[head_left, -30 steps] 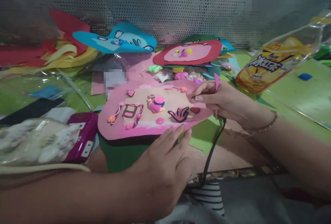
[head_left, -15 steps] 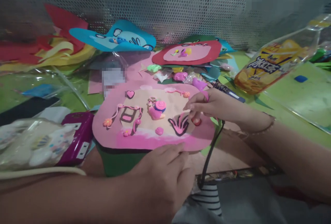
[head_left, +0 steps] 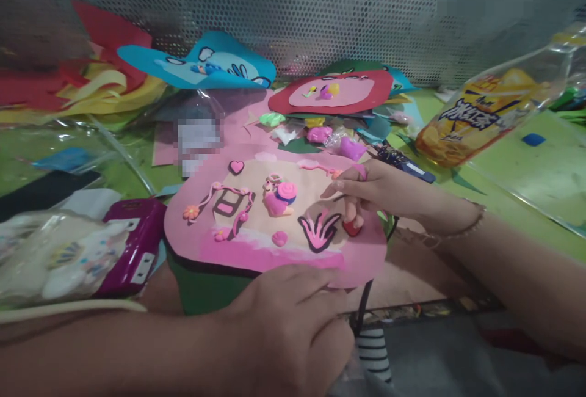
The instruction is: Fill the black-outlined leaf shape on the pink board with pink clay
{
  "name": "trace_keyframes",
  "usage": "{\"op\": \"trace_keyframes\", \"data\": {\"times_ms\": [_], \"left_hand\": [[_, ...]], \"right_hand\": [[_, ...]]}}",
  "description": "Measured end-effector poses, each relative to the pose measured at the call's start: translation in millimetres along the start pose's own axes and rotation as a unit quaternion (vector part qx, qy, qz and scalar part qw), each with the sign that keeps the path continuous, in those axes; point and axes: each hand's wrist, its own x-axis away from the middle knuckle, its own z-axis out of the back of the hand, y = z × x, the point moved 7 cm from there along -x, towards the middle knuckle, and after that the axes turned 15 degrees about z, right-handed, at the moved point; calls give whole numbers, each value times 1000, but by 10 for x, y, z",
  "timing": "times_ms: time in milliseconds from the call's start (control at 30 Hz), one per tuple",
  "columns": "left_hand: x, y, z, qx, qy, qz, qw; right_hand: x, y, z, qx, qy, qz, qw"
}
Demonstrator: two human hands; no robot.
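Note:
A pink paper picture [head_left: 183,217] with a cream middle lies in front of me, bearing clay shapes: a pink snail [head_left: 278,196], a heart [head_left: 237,167], flower strands and a dark-edged pink plant shape [head_left: 319,232]. My left hand [head_left: 293,311] is closed on its near edge, fingers on top and the thumb partly hidden. Over the right side is my right hand [head_left: 361,192], wearing a pink ring. Its fingers are curled together, the lower ones touching a small red piece [head_left: 352,228]. Whatever sits between its thumb and forefinger cannot be made out.
A tilted drink bottle [head_left: 480,116] stands at right. Wrapped clay lumps [head_left: 319,134] and paper scraps lie behind the picture, with red [head_left: 334,91] and blue [head_left: 196,64] paper pictures farther back. A purple case [head_left: 137,244] and a clear pouch [head_left: 59,256] sit at left.
The picture has turned slightly, its right side coming nearer to me. My left hand has shifted a little with its edge. My right hand stays over the red piece, its fingers slightly lower.

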Motion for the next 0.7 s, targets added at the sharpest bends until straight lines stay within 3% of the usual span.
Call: {"op": "trace_keyframes", "data": {"times_ms": [133, 233, 433, 700], "left_hand": [[-47, 30, -4, -35, -10, -20, 999], [-20, 21, -106, -76, -59, -30, 995], [50, -102, -268, -81, -115, 39, 989], [93, -99, -278, -87, -116, 35, 989]], "right_hand": [[0, 23, -29, 0, -15, -12, 1000], [-21, 12, -60, -29, -35, 6, 999], [-20, 57, -3, -35, -25, 28, 999], [-52, 75, 20, -58, -14, 43, 997]]}}
